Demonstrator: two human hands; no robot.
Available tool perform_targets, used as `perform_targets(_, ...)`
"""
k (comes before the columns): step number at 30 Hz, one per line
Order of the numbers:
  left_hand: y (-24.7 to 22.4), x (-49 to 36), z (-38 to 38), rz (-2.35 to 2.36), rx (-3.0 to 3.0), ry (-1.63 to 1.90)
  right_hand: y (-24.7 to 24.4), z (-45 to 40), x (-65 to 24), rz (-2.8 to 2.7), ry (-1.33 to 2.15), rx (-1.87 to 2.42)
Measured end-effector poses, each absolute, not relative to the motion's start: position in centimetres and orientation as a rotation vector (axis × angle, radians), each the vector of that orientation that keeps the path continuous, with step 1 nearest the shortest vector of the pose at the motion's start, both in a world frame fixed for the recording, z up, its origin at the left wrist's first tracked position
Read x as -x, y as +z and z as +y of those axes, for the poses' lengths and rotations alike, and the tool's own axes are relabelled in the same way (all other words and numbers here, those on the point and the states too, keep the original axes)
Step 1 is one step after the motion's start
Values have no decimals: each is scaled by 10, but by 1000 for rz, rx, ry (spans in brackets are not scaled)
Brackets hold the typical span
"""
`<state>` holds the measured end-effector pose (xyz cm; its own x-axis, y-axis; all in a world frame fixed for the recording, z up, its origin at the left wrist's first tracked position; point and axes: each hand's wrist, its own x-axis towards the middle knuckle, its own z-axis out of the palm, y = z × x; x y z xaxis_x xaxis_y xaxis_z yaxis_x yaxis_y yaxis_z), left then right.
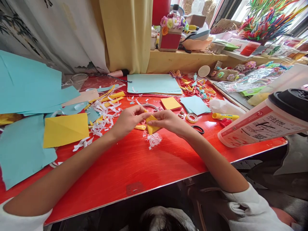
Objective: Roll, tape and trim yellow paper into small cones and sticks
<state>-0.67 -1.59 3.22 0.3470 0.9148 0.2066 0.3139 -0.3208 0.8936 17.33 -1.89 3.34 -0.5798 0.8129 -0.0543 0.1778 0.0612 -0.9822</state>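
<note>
A small folded piece of yellow paper (pixel 150 127) is held up over the red table (pixel 134 166). My left hand (pixel 128 120) pinches its upper left edge between thumb and fingers. From the other side my right hand (pixel 169 121) grips it, the thumb lying across its front. Below the paper lies a little heap of white paper scraps (pixel 154 140). Behind my hands a roll of tape (pixel 150 106) is partly hidden. A stack of yellow paper squares (pixel 170 103) and some light blue squares (pixel 195 105) lie just beyond my right hand.
Light blue sheets (pixel 26 86) and a yellow sheet (pixel 66 130) cover the left side. White paper strips (pixel 103 123) lie beside them. At right stand a large cup (pixel 267 120) with a black lid, a yellow glue stick (pixel 225 116), a small tape roll (pixel 192 118) and black-handled scissors (pixel 198 129).
</note>
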Motion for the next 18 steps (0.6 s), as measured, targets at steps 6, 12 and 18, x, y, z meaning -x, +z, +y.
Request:
perform_targets(6, 35, 6, -15, 1073, -1794, 967, 33, -20, -171, -1724, 1675, 999)
perform_targets(12, 32, 11, -12, 964, -1989, 1098, 37, -18, -175, -1537, 1680, 993)
perform_targets(18, 31, 20, -11, 753, -2562, 988, 39, -15, -183, -1480, 1715, 936)
